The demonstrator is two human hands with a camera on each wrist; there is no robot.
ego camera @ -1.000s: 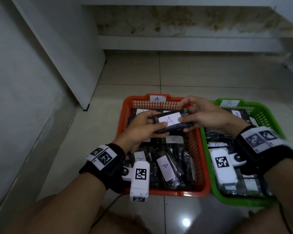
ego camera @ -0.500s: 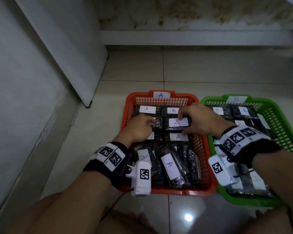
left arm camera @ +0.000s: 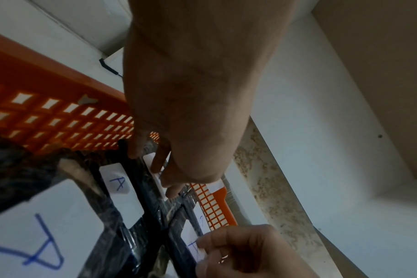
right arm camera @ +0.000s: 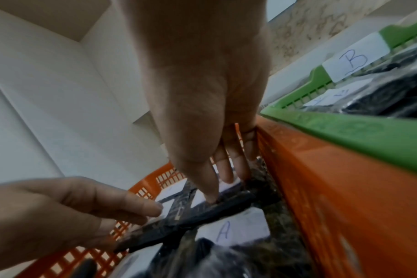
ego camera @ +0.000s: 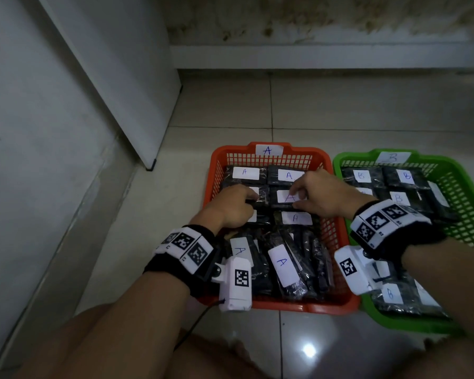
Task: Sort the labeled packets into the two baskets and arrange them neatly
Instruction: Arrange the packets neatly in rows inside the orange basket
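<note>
An orange basket (ego camera: 225,150) tagged A holds black packets with white A labels, laid flat in rows at its far end. My right hand (ego camera: 294,198) pinches the A packet (ego camera: 283,198) in the middle row's right spot, thumb at its near edge and fingers on top. In the right wrist view this packet (right arm camera: 202,214) lies slightly tilted. My left hand (ego camera: 248,199) curls its fingers at the packet's left end, over the neighbouring packet. The green basket (ego camera: 449,165) tagged B stands to the right with B packets (ego camera: 407,176).
Several loose A packets (ego camera: 282,266) lean on edge in the near half of the orange basket. A white panel (ego camera: 107,77) and a wall close off the left side. Tiled floor (ego camera: 340,105) stretches behind the baskets to a stained back wall. My knees are at the bottom edge.
A second ago both hands held the A packet above the orange basket. They have lowered it into the middle row's right spot and still hold its edges.
</note>
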